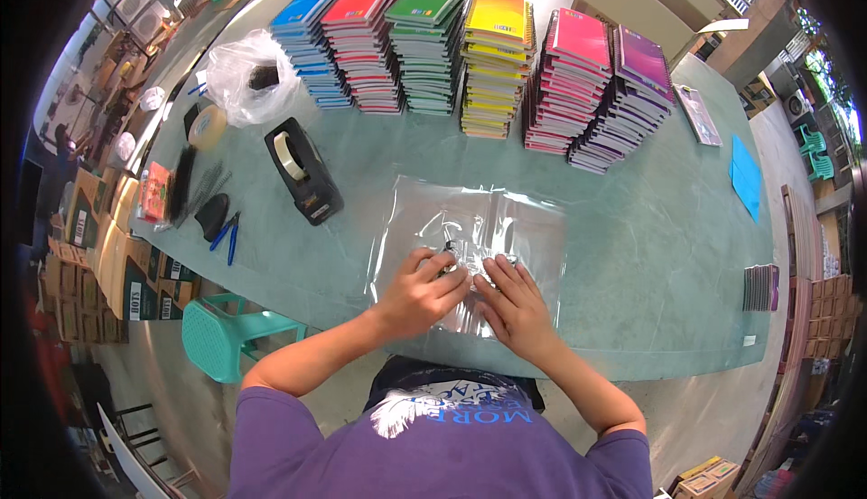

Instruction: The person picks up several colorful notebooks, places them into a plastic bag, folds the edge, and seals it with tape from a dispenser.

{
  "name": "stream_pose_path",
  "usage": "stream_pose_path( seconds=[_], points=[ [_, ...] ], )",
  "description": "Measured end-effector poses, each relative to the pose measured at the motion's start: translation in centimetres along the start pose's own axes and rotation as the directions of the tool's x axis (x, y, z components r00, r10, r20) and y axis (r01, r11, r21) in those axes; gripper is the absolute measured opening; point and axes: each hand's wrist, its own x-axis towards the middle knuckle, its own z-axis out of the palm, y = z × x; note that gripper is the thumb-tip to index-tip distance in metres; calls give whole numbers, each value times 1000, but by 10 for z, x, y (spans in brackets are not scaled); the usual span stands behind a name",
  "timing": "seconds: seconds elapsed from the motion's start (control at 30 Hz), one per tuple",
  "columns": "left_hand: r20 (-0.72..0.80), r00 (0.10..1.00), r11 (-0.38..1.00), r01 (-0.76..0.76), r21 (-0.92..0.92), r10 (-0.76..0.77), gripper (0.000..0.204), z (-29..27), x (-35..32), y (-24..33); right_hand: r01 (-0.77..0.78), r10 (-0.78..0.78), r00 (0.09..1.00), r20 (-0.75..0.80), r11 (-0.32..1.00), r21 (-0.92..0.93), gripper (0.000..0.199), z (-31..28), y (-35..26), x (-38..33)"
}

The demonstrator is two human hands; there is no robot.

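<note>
both hands lie on a clear plastic sheet (488, 228) spread flat on the near part of a pale green table (650, 228), directly in front of the person. the left hand (420, 293) rests palm down on the sheet's near left part, fingers half curled and spread, their tips pressing into a crinkled spot of the plastic near its middle. the right hand (517, 305) lies just beside it, flat and open, fingers stretched forward onto the same crinkled spot. the two hands almost touch at the thumbs. neither hand has closed around anything; both press on the sheet, which extends away from the fingertips toward the far side of the table and a little past each hand to the sides. whether a small dark thing sits between the fingertips cannot be told.

to the left of the sheet, near but apart from it, stands a black tape dispenser (304, 171) with a roll of clear tape. further left lie a pair of blue-handled scissors (228, 235) and a crumpled clear plastic bag (248, 74). along the far edge of the table run stacks of spiral notebooks: blue (307, 43), red (361, 43), green (424, 43), yellow (495, 61), pink (569, 79) and purple (632, 93). a blue sheet of paper (746, 176) lies near the right edge. a teal plastic stool (230, 332) stands on the floor at the left of the person.
</note>
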Motion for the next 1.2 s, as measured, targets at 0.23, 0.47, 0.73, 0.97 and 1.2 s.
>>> stream_pose_path(
  seconds=[0.23,0.47,0.73,0.97,1.2],
  points=[
    [-194,972,991,133,-18,-134,22,19,-19,10,48,-51,976,-210,999,-20,21,19,3,13],
    [-570,324,602,688,-405,-755,28,3,-67,-123,155,-139,982,-127,980,124,12,8,5,26],
    [-361,103,242,899,-366,-927,26,-5,-94,-170,194,-172,977,-129,963,188,15,18,13,25],
    [238,-154,-282,613,-738,-959,16,6,-145,-117,81,-47,992,-117,947,310,41,25,13,17],
    [408,143,-233,635,-737,-902,15,-6,-36,17,85,-55,992,-112,954,287,64,31,22,14]
  ],
)
